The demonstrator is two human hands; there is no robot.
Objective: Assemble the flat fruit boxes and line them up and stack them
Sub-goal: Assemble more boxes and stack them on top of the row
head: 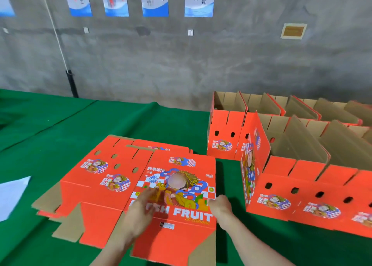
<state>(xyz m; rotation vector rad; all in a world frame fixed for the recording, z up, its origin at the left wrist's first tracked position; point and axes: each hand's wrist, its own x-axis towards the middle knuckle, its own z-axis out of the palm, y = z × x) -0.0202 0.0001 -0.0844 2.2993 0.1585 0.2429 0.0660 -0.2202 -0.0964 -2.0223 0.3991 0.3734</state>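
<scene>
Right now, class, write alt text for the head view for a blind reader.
The left hand lies on a flat box on the green table; the right hand holds its edge. Assembled boxes stand in rows beside it.

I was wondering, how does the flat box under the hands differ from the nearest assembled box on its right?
The flat box lies collapsed on the green cloth, while the assembled box stands upright. The flat box shows its big printed panel on top; the assembled box is open-topped, its brown inside showing. Both are orange-red with the same artwork.
</scene>
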